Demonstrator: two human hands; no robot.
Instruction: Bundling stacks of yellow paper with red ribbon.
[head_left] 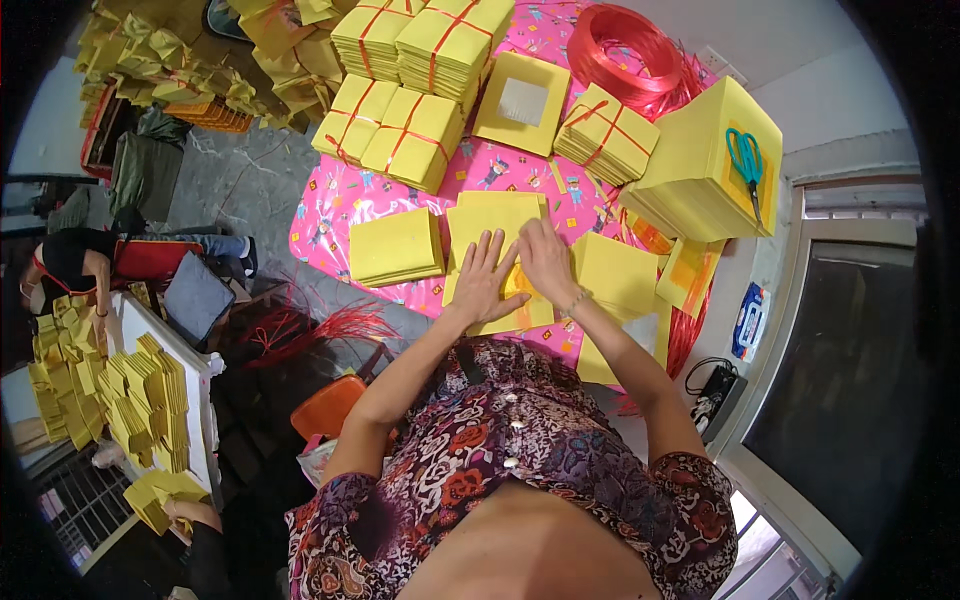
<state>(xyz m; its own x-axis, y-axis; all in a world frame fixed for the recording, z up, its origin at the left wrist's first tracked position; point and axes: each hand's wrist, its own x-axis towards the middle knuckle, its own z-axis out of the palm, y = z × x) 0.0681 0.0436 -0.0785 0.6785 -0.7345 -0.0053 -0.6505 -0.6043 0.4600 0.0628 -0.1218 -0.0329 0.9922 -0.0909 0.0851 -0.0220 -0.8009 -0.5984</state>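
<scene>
My left hand [483, 283] lies flat, fingers spread, on a yellow paper sheet [522, 318] with an orange patch, at the table's near edge. Close beside it, my right hand [545, 262] is closed with bent fingers against the same yellow paper; what its fingertips hold, if anything, is hidden. More yellow paper [497, 212] shows just beyond both hands. To the left sits a stack of folded yellow paper [395, 247]. On the right, next to my right wrist, is another yellow paper stack [615, 275].
Yellow bundles tied with red string [412, 135] stand at the back of the pink table cover [330, 225]. Teal scissors [745, 160] rest on a tall yellow stack [690, 170]. A red string coil [625, 50] lies far right. Two other people work at a white table [205, 400] on the left.
</scene>
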